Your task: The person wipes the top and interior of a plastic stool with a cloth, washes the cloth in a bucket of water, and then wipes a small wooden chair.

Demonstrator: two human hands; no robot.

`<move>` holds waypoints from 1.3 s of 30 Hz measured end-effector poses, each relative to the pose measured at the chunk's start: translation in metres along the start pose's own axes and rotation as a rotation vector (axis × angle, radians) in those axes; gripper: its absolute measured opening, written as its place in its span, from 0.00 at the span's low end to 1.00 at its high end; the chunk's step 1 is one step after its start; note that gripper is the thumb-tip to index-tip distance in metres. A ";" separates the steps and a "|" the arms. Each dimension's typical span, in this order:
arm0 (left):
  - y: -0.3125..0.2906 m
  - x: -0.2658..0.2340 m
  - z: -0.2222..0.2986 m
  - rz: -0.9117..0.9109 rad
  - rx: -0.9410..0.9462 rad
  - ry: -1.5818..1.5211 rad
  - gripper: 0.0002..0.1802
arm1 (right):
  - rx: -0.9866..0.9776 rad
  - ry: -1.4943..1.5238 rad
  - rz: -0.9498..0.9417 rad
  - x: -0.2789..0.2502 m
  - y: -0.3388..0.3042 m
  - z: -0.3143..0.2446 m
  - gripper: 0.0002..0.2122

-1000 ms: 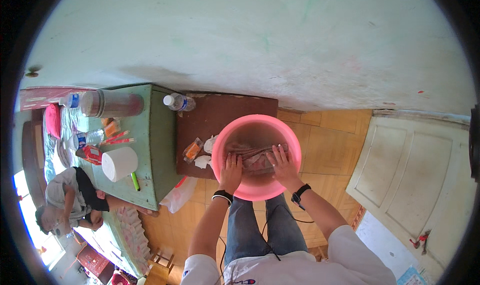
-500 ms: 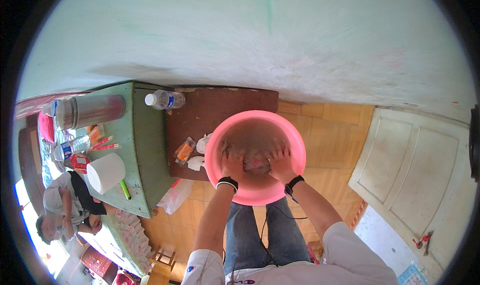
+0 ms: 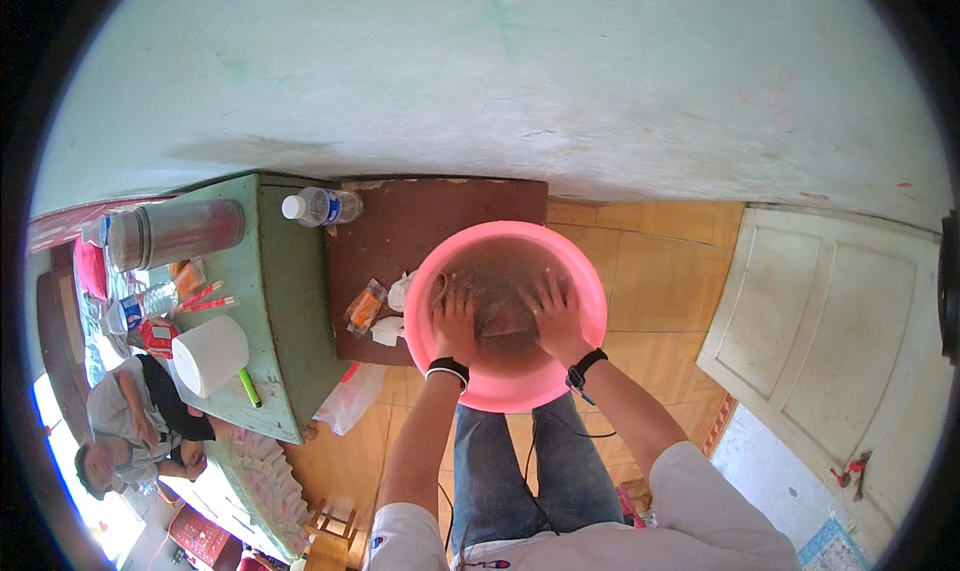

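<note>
A pale green wall point(image 3: 500, 81) fills the upper part of the view, and a wooden floor point(image 3: 660, 271) and a cream door point(image 3: 840, 311) are seen to the right of a pink basin point(image 3: 590, 301), which is taken here as the landmark. The basin is set on a dark brown table point(image 3: 400, 231), with its near rim overhanging the person's knees. Murky water is held in it, and a dark piece of cloth point(image 3: 505, 316) is seen submerged at its middle.

Both hands are lowered into the basin. The left hand point(image 3: 453, 316) is laid flat with fingers spread on the left part of the cloth; the right hand point(image 3: 553, 311) is spread likewise on the right part. Nothing is seen to be clenched: the cloth is pressed under open palms rather than gripped, though the fingertips are blurred by the water. A dark band is worn on each wrist.

Just left of the basin, crumpled tissue point(image 3: 395, 296) and an orange packet point(image 3: 365, 306) are lying on the brown table. Farther left, a water bottle point(image 3: 320, 207) is lying on its side, and a green table point(image 3: 290, 301) carries a steel flask point(image 3: 175, 233) and a white paper roll point(image 3: 210, 354). Another person is seated beyond it.

A spill is judged to be the main risk: if the near rim is pushed down hard, the overhanging basin could tip onto the lap. Water could also be splashed onto the tissue and packet, and the wristbands could be soaked.
</note>
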State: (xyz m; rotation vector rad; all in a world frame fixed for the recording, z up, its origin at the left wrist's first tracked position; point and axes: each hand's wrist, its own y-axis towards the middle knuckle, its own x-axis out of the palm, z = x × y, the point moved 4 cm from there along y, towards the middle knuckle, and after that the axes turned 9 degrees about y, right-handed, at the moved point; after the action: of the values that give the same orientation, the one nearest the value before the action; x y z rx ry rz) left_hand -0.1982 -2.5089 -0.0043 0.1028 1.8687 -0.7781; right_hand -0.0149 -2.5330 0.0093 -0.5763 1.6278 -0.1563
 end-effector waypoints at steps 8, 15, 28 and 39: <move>-0.003 0.004 0.015 -0.350 0.136 -0.085 0.31 | 0.045 0.061 -0.293 0.030 -0.012 0.005 0.31; -0.019 0.043 0.024 -0.345 0.139 -0.245 0.32 | -0.087 -0.266 -0.066 0.073 -0.031 0.004 0.22; -0.034 0.045 0.015 -0.392 0.132 -0.184 0.28 | -0.002 0.003 -0.308 0.058 -0.035 -0.018 0.19; 0.004 -0.005 0.010 -0.256 0.183 -0.087 0.26 | 0.132 0.105 -0.173 0.078 -0.028 0.017 0.15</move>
State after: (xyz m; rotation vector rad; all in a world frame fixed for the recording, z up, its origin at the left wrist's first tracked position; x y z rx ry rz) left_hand -0.1865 -2.5095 -0.0044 -0.0564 1.7456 -1.1121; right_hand 0.0060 -2.5881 -0.0506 -0.6148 1.6543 -0.4247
